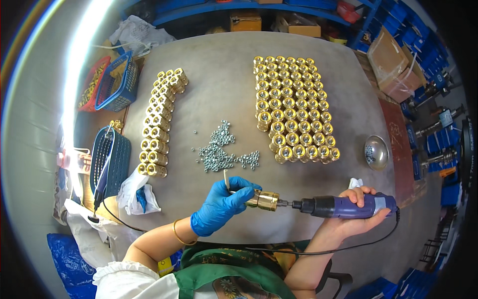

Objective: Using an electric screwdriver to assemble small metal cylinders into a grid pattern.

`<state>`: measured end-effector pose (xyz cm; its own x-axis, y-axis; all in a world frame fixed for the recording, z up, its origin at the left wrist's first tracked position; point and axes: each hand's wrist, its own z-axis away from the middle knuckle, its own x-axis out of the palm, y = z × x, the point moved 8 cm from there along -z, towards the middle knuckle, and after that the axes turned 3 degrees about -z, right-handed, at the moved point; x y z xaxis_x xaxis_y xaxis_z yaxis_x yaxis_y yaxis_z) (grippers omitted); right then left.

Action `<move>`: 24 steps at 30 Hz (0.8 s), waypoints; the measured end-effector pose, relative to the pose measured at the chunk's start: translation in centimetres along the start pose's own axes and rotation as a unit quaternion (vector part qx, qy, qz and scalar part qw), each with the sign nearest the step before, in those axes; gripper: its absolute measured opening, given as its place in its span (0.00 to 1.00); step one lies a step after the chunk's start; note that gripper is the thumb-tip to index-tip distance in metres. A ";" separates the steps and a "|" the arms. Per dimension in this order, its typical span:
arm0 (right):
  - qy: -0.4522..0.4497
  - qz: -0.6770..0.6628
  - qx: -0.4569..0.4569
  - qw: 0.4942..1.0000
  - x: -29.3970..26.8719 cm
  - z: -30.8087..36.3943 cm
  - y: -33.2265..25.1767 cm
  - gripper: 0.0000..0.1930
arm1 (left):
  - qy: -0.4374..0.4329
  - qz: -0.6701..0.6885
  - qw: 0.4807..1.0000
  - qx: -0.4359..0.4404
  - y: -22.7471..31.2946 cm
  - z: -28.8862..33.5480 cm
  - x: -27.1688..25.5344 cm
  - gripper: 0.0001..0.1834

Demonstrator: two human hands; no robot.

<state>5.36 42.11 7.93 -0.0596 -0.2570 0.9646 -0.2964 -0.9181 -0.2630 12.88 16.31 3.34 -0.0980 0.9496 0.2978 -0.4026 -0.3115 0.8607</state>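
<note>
In a blue glove, my left hand [217,207] is closed around a brass valve-like fitting [267,200] that lies sideways over the table's near part. A thin pale stick [226,179] sticks up between its fingers. My bare right hand [354,224] grips a purple corded electric screwdriver [323,206], pointing left. The driver's bit meets the fitting's right end; how deep it reaches is hidden. Just beyond my left hand, small silvery nuts [215,157] lie in a loose pile.
Brass fittings stand in a large block [298,107] at right and a narrower group [160,117] at left. A metal bowl [377,152] with nuts sits by the right edge. Blue baskets [124,154] and a second corded tool [101,187] are at left. The driver's cord [318,251] loops near me.
</note>
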 end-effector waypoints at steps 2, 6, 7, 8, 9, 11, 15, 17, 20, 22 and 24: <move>0.009 -0.003 -0.002 1.000 0.0 0.0 0.5 0.23 | 0.038 0.037 0.999 -0.011 0.0 -0.2 -0.4 0.11; 0.028 0.028 -0.027 0.999 -0.4 -0.1 0.7 0.23 | 0.041 -0.027 0.999 0.009 0.2 -0.3 -0.8 0.13; 0.024 0.030 -0.018 0.999 -0.7 -0.2 0.9 0.22 | 0.048 -0.046 0.997 0.045 0.7 -0.2 -0.9 0.14; 0.024 0.029 -0.017 0.999 -0.9 -0.4 1.0 0.22 | 0.055 -0.064 0.993 0.081 1.2 -0.1 -1.0 0.14; 0.023 0.021 -0.003 1.000 -1.2 -0.5 1.3 0.22 | 0.056 -0.065 0.993 0.082 1.1 -0.2 -1.0 0.14; 0.022 0.013 0.013 1.000 -1.6 -0.7 1.8 0.23 | 0.080 -0.040 0.991 0.097 1.1 -0.3 -1.4 0.09; 0.024 -0.015 0.012 1.000 -2.4 -1.0 1.8 0.24 | 0.080 -0.114 0.970 0.197 2.3 -1.2 -1.6 0.09; 0.020 -0.044 0.013 0.999 -2.5 -1.2 1.4 0.24 | 0.069 -0.215 0.928 0.297 4.7 -1.9 -1.5 0.20; 0.044 -0.034 -0.085 0.995 -2.9 -1.8 -2.7 0.27 | 0.088 -0.280 0.918 0.267 8.4 -4.8 -1.8 0.44; 0.073 -0.003 -0.111 0.991 -3.0 -1.9 -3.8 0.26 | 0.094 -0.344 0.901 0.246 9.3 -6.8 -2.0 0.51; 0.065 0.001 -0.104 0.992 -3.2 -1.7 -4.2 0.26 | 0.087 -0.469 0.843 0.251 9.3 -9.0 -1.2 0.55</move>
<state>5.21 47.27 6.01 -0.1791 -0.2047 0.9623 -0.4865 -0.8317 -0.2675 1.10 12.62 7.29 -0.1006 0.7642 -0.6371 0.0538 0.6436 0.7635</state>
